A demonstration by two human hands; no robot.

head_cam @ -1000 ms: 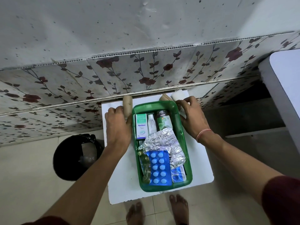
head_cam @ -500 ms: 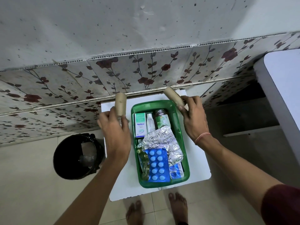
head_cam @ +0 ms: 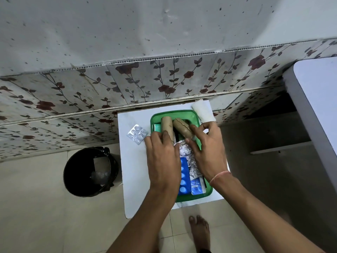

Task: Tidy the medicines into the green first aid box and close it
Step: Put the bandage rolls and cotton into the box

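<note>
Box (head_cam: 189, 116) green, open, crammed | left grip (head_cam: 163, 157) pinching brown roll (head_cam: 167, 126) | right grip (head_cam: 207, 152) pinching second roll (head_cam: 182, 127)

dim cool light, soft shadows, wide-angle edge distortion.

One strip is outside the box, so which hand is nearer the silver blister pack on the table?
Left. The left hand is just right of the blister pack; the right hand is farther right, over the green box.

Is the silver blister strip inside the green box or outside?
Outside. The silver blister strip lies on the white table, left of the green box.
</note>
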